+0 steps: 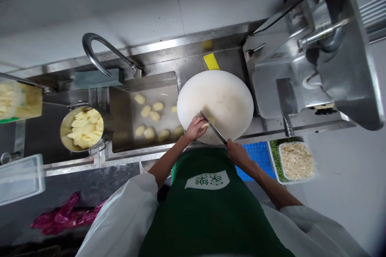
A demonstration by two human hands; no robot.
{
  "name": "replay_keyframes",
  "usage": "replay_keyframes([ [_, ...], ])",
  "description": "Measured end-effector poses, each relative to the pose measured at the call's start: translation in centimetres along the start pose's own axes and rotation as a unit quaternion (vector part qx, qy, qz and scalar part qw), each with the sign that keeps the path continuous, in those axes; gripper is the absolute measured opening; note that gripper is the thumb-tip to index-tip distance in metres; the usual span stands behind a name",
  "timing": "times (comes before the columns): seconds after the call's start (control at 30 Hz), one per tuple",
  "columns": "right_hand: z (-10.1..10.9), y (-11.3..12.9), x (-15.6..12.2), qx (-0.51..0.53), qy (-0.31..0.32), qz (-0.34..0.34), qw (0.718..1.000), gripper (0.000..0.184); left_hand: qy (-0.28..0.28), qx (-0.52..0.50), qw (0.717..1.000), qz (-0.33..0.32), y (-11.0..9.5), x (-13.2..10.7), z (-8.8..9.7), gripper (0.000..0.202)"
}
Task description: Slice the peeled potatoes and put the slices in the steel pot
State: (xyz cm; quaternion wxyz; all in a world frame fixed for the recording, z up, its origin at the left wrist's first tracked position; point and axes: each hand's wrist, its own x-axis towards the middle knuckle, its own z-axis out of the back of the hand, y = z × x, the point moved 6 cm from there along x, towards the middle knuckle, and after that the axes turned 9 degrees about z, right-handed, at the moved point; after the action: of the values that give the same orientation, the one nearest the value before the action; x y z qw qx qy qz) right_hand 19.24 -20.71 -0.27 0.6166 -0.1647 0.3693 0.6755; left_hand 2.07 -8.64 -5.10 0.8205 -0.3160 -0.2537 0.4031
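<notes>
Along the front edge of a steel table (232,55), a person in a green apron (170,217) is working over a round white board (224,86), its left rim meeting the right edge of a sink (120,122). The board could be sliding under pressure, as its near rim is reaching the table's front edge. Toward the table's right end, a cleaver (285,90) is lying with its handle at the front edge, where a passing arm could be knocking it down. The right hand (237,152) is closing its fingers around the handle of a knife (214,129); the left hand (195,129) is pinching a pale potato piece (205,125) near the board's near-left edge, right beside the blade. A damp piece rolling, or fingertips not tucking in, could be bringing a cut.

By count, one board is occupying the table, and one pot (63,130) is standing left of the sink, holding slices (87,124) overlapping too closely for a tally. Two blades are showing, the knife and the cleaver. One yellow sponge (211,61) is resting toward the table's back edge, behind the board. Nine potatoes (157,106) are appearing in the sink, one partly hiding beside the board's left rim.
</notes>
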Motion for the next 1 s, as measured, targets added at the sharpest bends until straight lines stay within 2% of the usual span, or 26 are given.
replay_keyframes([
  [0.1, 0.3, 0.4, 0.5, -0.005, 0.006, -0.007, 1.000, 0.015, 0.002, 0.005, 1.000, 0.000, 0.2, 0.0, 0.0, 0.026],
  [0.23, 1.7, -0.3, -1.3, 0.019, -0.032, 0.024, 0.999, 0.019, -0.007, 0.005, 1.000, 0.012, 0.2, -0.1, 0.5, 0.027],
  [0.33, 2.8, -2.7, -3.4, 0.077, -0.095, 0.015, 0.992, 0.023, -0.052, 0.016, 0.997, 0.051, -0.3, 0.3, 0.9, 0.040],
  [0.43, 3.1, -6.1, -4.5, 0.105, -0.152, -0.048, 0.982, 0.025, -0.053, 0.077, 0.994, 0.050, -1.3, 1.4, -0.3, 0.060],
  [0.53, 2.3, -8.9, -4.5, 0.100, -0.169, -0.108, 0.974, 0.027, -0.009, 0.132, 0.991, 0.015, -1.6, 2.9, -2.3, 0.052],
  [0.6, 1.4, -9.8, -4.2, 0.103, -0.167, -0.125, 0.973, 0.029, 0.016, 0.151, 0.988, 0.010, -0.8, 3.8, -2.7, 0.043],
  [0.67, 0.5, -9.9, -4.0, 0.113, -0.166, -0.124, 0.972, 0.029, 0.006, 0.174, 0.983, 0.051, 0.7, 4.6, -1.8, 0.040],
  [0.77, -0.3, -9.1, -4.0, 0.131, -0.169, -0.125, 0.969, 0.029, -0.060, 0.210, 0.962, 0.166, 2.9, 5.0, 1.3, 0.038],
  [0.87, -0.3, -7.4, -4.5, 0.160, -0.159, -0.132, 0.965, 0.026, -0.120, 0.211, 0.933, 0.265, 4.4, 4.4, 4.3, 0.036],
  [0.93, -0.1, -6.2, -4.6, 0.180, -0.146, -0.123, 0.965, 0.025, -0.176, 0.188, 0.918, 0.302, 5.7, 3.7, 6.2, 0.035],
  [1.0, 0.3, -5.6, -4.6, 0.185, -0.137, -0.121, 0.966, 0.026, -0.213, 0.130, 0.919, 0.304, 7.4, 3.4, 7.4, 0.035],
])
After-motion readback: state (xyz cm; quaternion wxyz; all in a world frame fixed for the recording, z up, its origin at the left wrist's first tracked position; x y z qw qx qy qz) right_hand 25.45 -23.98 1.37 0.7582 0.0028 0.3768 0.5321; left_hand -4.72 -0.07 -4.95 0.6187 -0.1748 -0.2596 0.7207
